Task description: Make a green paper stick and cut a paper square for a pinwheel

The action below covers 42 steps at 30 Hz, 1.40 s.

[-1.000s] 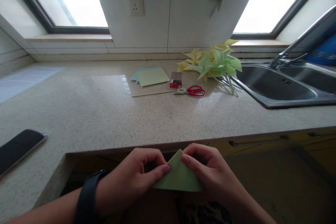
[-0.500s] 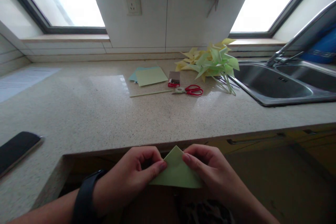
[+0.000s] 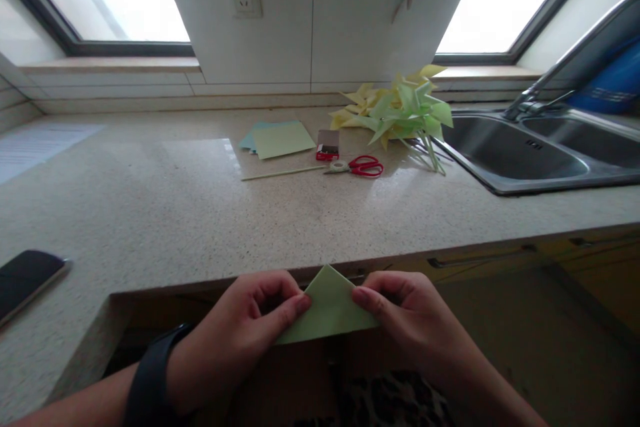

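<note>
A light green sheet of paper (image 3: 327,310), folded into a triangle with its point upward, is held just in front of the counter edge. My left hand (image 3: 260,313) pinches its left slanting side between thumb and fingers; a dark watch band circles that wrist. On the opposite slanting side, my right hand (image 3: 395,307) pinches the paper the same way. The sheet's lower corners are partly hidden by my hands.
On the counter (image 3: 190,220) lie paper sheets (image 3: 285,139), a small red box (image 3: 328,145), red-handled scissors (image 3: 363,165), a thin stick (image 3: 283,173) and paper pinwheels (image 3: 405,110). A steel sink (image 3: 520,147) is at right, a dark phone-like object (image 3: 30,280) at left.
Both hands stay pinched on the folded paper. The paper has risen slightly in view and tilted, its right side higher, and my hands have moved a little farther apart. The view has shifted slightly.
</note>
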Available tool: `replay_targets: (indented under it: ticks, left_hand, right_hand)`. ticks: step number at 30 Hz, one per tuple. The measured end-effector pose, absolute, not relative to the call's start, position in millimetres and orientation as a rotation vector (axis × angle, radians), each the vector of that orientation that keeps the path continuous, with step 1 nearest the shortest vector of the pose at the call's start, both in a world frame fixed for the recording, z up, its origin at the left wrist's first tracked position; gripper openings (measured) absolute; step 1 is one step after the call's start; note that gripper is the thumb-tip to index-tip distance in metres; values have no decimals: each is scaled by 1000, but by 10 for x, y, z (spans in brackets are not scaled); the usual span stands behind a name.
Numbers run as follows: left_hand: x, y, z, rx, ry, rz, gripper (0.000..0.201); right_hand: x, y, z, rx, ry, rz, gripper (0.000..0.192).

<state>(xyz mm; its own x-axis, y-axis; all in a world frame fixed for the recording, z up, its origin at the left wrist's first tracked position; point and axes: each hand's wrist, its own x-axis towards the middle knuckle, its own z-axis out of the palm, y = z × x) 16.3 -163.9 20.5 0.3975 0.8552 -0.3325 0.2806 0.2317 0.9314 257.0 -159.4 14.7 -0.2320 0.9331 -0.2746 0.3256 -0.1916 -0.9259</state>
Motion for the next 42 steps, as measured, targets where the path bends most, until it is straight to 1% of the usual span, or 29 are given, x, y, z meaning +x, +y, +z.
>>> replay_targets:
  ticks: [3, 6, 9, 14, 20, 29, 39, 42]
  left_hand:
    - [151, -1630, 188, 1309, 1138, 548, 40]
    - [132, -1624, 178, 1283, 1144, 565, 42]
    - [115, -1618, 181, 1280, 1187, 560, 44]
    - [105, -1607, 184, 1313, 1193, 546, 43]
    - [93, -1584, 184, 1288, 1215, 589, 45]
    - [85, -1538, 189, 1296, 1241, 575, 45]
    - [73, -1529, 164, 1222, 1231, 581, 48]
    - [63, -1510, 171, 1197, 1240, 621, 47]
  right_hand:
    - [2568, -1601, 147, -1467, -1539, 1395, 38]
    - [2607, -1574, 160, -1459, -1568, 1427, 33]
    - [2671, -1547, 154, -1501, -1590, 1425, 34]
    - [2708, -1540, 127, -1526, -1652, 1287, 37]
    - [2739, -1536, 133, -1562, -1648, 1365, 35]
    - [2745, -1479, 129, -1600, -1684, 1215, 34]
    - [2797, -1474, 44, -1608, -1743, 1003, 44]
    - [2896, -1449, 66, -1599, -1730, 922, 51]
